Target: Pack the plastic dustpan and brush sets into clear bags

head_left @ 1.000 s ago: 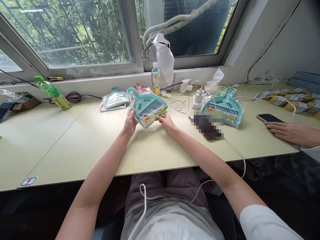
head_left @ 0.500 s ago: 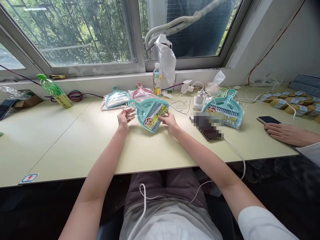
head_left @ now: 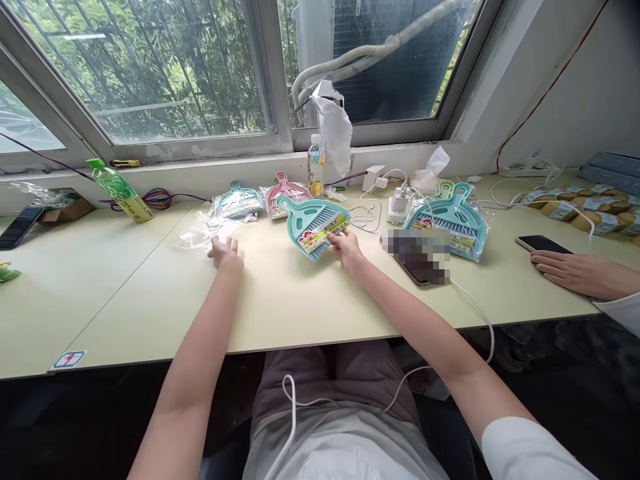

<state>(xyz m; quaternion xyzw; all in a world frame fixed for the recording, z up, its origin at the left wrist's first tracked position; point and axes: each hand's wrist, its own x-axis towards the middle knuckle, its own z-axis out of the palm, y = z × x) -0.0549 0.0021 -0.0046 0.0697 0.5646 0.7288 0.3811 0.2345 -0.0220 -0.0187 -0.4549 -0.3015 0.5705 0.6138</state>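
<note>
My right hand [head_left: 346, 247] grips the lower right edge of a turquoise dustpan [head_left: 296, 217] with a grey-bristled brush and a yellow printed label, held tilted just above the table. To its left, my left hand [head_left: 226, 252] is open, fingers apart, at the near edge of a crumpled clear plastic bag [head_left: 203, 230]; whether it touches the bag is hard to tell. Behind lie a bagged turquoise dustpan set [head_left: 237, 200] and a pink dustpan set [head_left: 287, 193]. More bagged dustpan sets [head_left: 445, 223], turquoise and green, rest on the right.
A smartphone [head_left: 420, 263], partly blurred, lies right of my right hand near a white charger [head_left: 399, 203] and cables. Bottles [head_left: 315, 167] [head_left: 123, 192] stand or lean by the window. Another person's hand [head_left: 583, 272] rests beside a phone [head_left: 543, 244] at far right.
My left hand has moved left, away from the dustpan, and clear plastic now lies spread in front of it. My right hand still holds the dustpan, shifted slightly right.
</note>
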